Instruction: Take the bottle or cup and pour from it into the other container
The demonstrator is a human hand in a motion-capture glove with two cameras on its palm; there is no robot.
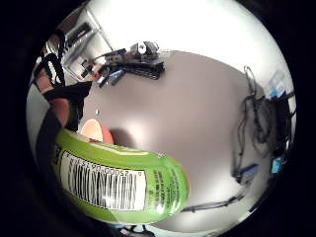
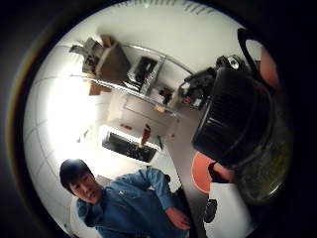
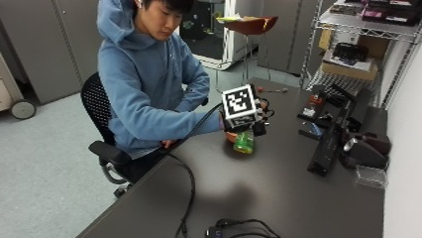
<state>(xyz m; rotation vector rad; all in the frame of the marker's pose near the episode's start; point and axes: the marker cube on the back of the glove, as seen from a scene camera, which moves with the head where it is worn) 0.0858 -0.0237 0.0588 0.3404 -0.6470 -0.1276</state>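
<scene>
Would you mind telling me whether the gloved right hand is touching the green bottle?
Touching. In the outside view the right hand grips the green bottle from above, above the orange cup.

Clutter around the dark surface (image 3: 277, 188)

A black cable (image 3: 188, 193) trails across it; black equipment (image 3: 330, 144) stands near a wire shelf (image 3: 356, 54); an office chair (image 3: 99, 129) sits alongside.

Even overhead room light; a soft shadow lies on the dark table (image 3: 277, 188). Palm views bend strongly at their rims. Glare whitens the wall (image 2: 64, 114); the near bottle (image 1: 118, 180) appears blurred.
</scene>
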